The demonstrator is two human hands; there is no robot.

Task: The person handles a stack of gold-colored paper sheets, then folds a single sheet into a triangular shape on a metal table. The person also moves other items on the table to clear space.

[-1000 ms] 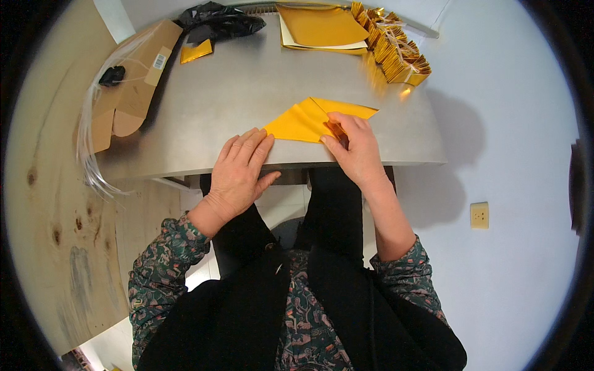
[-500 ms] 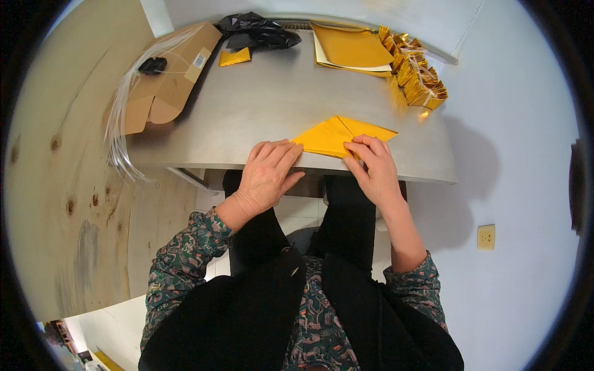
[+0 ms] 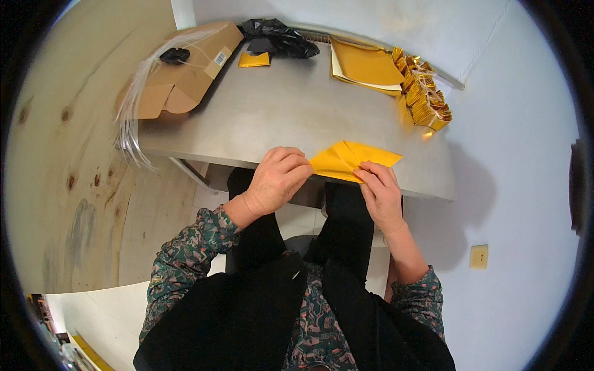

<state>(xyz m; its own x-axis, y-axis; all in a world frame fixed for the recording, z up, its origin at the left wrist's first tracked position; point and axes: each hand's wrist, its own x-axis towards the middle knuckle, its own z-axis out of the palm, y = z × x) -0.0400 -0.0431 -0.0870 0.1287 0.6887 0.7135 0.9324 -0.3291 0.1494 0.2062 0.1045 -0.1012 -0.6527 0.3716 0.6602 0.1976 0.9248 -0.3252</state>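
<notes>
A folded sheet of gold paper (image 3: 354,159) lies at the table's near edge, its top peaked and its right end pointed. My left hand (image 3: 279,178) is closed on the paper's left corner, thumb underneath and fingers curled over it. My right hand (image 3: 382,193) pinches the near edge of the same sheet, right of its middle, with fingertips on top. Its thumb is partly hidden below the fingers. Creases run down from the peak of the paper.
At the back right lie a stack of gold sheets (image 3: 368,63) and tied bundles of folded gold paper (image 3: 427,99). A small gold folded piece (image 3: 254,60) sits near a black plastic bag (image 3: 281,38). On the left, a cardboard box (image 3: 185,77) carries white plastic strands (image 3: 133,105).
My left hand has gone from lying rather flat at the left corner to gripping it with curled fingers. The paper's near edge now reaches the table's edge. The whole view has shifted slightly.
</notes>
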